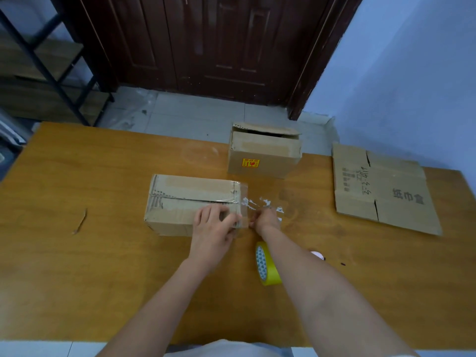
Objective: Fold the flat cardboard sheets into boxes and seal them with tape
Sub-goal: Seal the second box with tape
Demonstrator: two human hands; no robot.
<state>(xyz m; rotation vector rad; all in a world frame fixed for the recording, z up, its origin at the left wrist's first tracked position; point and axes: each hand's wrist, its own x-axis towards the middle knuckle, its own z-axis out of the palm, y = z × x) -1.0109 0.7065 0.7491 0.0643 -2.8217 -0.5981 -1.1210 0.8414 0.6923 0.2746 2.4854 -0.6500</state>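
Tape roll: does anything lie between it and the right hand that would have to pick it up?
Nothing visible does. The tape roll stands on edge on the table, partly under the right forearm, with bare wood up to the right hand at the near box.

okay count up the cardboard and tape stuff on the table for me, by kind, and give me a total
Folded boxes: 2, one under the hands, one further back
Flat cardboard sheets: 1
Tape rolls: 1, yellow
Total: 4
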